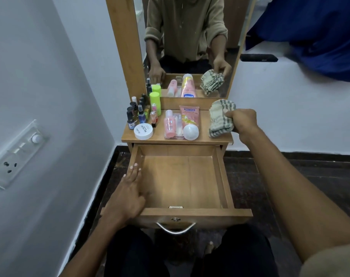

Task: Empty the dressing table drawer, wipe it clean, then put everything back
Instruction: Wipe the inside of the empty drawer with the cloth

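Observation:
The wooden drawer (182,180) stands pulled out below the dressing table top (205,136), with nothing inside it. My left hand (130,188) rests on the drawer's left wall, fingers straight along the rim. My right hand (243,120) grips a bunched beige striped cloth (220,118) over the right end of the table top. On the top lie a pink lotion tube (190,120), a small pink bottle (169,124) in a clear pouch, a white round jar (143,131), a green can (155,102) and several small dark bottles (135,114).
A mirror (190,47) in a wooden frame rises behind the table top. A white wall with a switch and socket panel (16,154) is close on the left. Blue fabric (314,33) hangs at the upper right. The drawer's metal handle (176,228) is just above my knees.

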